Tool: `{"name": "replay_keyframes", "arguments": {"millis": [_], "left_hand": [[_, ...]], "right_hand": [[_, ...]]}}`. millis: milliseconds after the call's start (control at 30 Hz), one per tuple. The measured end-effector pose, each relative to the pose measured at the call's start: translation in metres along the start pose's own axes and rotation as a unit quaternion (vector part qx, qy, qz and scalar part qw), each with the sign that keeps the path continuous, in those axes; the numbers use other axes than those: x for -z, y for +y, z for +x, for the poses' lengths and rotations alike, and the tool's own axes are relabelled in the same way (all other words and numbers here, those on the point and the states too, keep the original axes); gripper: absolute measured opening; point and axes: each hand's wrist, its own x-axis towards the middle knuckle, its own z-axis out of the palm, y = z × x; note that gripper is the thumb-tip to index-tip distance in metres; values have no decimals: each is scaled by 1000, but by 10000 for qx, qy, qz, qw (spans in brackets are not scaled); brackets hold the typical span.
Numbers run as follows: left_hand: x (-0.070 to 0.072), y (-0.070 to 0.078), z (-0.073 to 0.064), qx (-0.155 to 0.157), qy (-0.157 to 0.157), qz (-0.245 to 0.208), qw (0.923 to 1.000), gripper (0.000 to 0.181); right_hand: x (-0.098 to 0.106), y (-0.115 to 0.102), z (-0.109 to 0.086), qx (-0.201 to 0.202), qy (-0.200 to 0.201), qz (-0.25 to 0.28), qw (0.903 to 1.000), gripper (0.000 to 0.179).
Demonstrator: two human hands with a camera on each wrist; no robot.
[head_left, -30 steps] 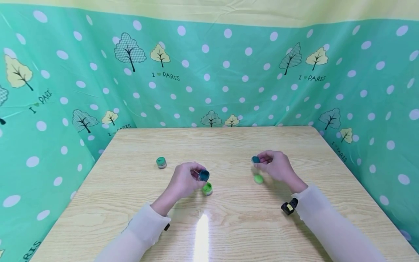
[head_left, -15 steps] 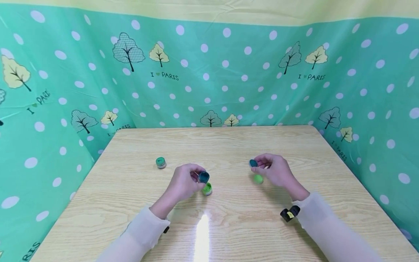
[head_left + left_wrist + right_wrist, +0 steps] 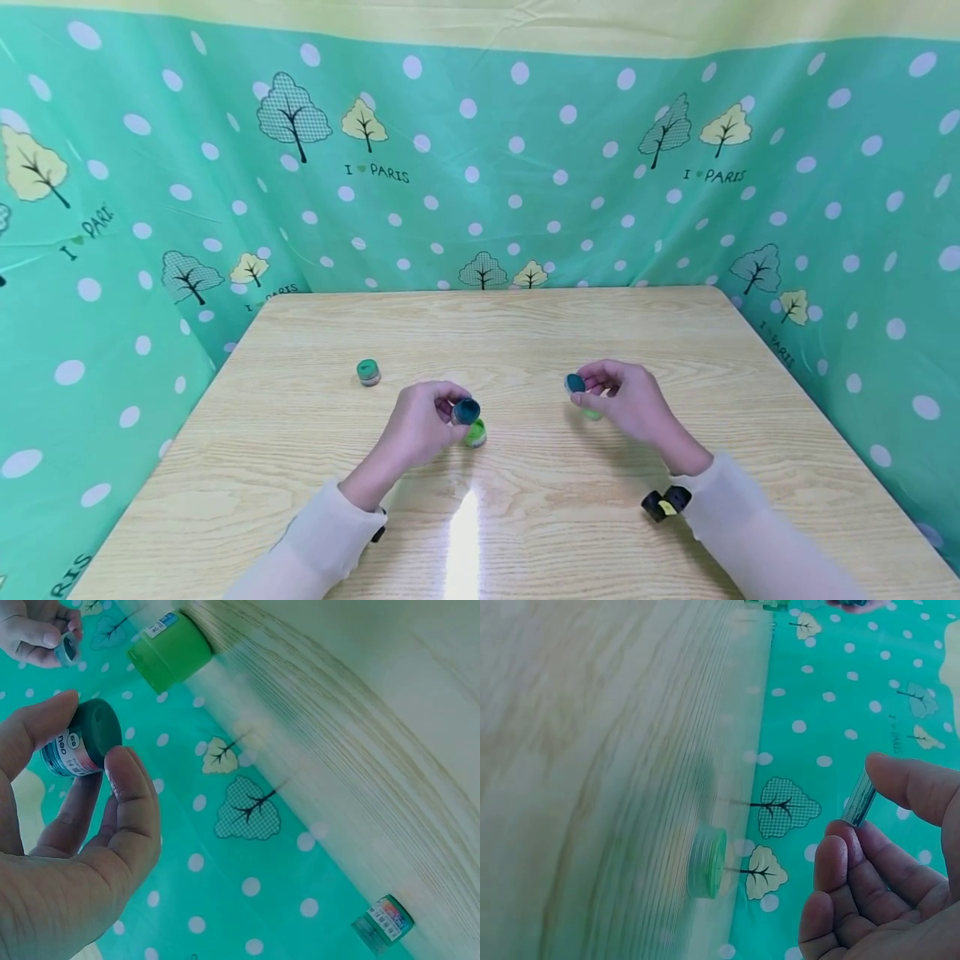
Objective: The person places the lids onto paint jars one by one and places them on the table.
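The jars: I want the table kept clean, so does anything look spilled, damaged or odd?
Nothing looks spilled, damaged or plainly odd. A light green lid lies apart from the open bright green jar, while the left hand holds a teal jar and the right hand a teal lid.

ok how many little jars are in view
3: the dark teal jar in the left hand, the bright green jar on the table near that hand, and the darker green jar farther left on the table.
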Motion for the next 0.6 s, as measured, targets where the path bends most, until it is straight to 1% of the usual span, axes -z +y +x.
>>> {"name": "replay_keyframes", "arguments": {"millis": [267,600], "left_hand": [[-1,-2,-6,-114,-19,65,9999,29],[-3,0,-13,-185,-43,113,9998,29]], "right_hand": [[-4,-4,-6,-27,-50,123,9999,30],[-11,-13,-13,20,-146,314,9994,27]]}}
